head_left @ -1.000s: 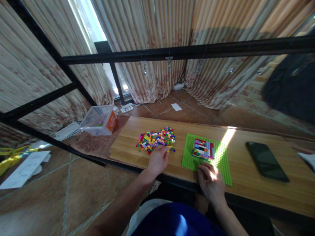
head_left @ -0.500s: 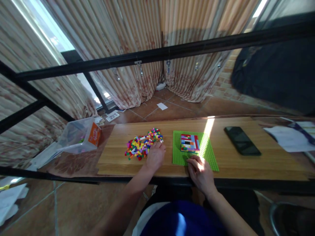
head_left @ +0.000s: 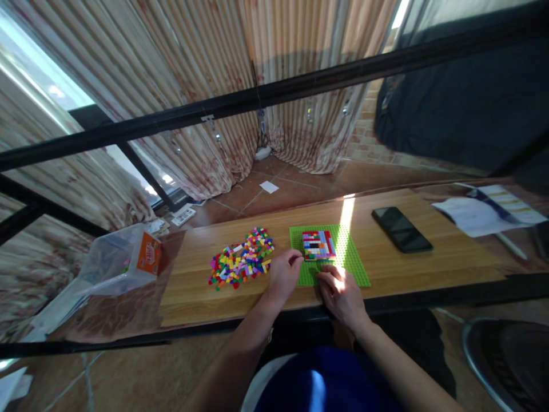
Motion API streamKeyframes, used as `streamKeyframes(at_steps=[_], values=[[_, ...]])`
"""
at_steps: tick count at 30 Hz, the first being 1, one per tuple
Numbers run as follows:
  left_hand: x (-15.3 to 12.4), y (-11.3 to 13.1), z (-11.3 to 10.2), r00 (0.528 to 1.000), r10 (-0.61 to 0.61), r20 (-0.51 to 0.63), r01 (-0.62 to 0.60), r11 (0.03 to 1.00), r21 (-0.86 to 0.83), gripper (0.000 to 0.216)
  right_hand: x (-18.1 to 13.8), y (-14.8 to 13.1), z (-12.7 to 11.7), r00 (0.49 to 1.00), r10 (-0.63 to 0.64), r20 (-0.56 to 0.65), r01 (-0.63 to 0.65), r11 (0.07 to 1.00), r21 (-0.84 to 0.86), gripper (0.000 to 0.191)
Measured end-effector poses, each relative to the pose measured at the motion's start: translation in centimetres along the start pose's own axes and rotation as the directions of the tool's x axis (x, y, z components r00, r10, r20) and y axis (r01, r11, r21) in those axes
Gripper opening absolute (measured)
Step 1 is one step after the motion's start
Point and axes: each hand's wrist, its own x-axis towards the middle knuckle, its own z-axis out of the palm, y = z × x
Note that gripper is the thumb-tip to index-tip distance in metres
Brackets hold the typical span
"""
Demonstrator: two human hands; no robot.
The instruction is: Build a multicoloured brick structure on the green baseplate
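Note:
A square build of colourful toy bricks (head_left: 318, 245) sits on the green baseplate (head_left: 357, 269), with a dark spot near its middle. My left hand (head_left: 285, 273) is at the left edge of the baseplate, thumb and fingertips pinched close to the build's near left corner. Whatever lies in that pinch is too small to make out. Resting on the near part of the baseplate, my right hand (head_left: 342, 292) has its fingers curled together just below the build; its fingertips hide what they may hold. Loose toy bricks (head_left: 240, 263) lie heaped left of my left hand.
All this stands on a wooden board (head_left: 189, 286). A black phone (head_left: 402, 229) lies to the right, with papers (head_left: 461, 216) beyond it. At the left is a clear plastic box (head_left: 115, 260) with an orange label. A dark metal bar (head_left: 283, 91) crosses behind the board.
My left hand has moved right, from the loose bricks to the build's near left corner. My right hand stays on the baseplate below the build. The camera view has turned slightly.

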Motion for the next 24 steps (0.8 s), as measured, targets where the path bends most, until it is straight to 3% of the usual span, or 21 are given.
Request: streamKeyframes(at_steps=[6,16,24], values=[[0.1,-0.1,1.0,0.998,0.023,-0.060,-0.025,0.999,-0.021,0.013,0.1,-0.1,-0.1,1.000,0.007,0.005,-0.006,1.000,-0.014,0.018],[0.2,0.6,1.8,0.998,-0.057,-0.004,0.057,0.998,0.005,0.031,0.1,-0.3,-0.2,1.000,0.005,0.007,-0.005,1.000,-0.021,0.018],[0.4,1.2,1.4,0.999,-0.027,0.030,0.024,0.994,0.111,0.036,0.1,-0.4,-0.2,1.000,0.018,0.017,-0.018,1.000,-0.024,0.019]])
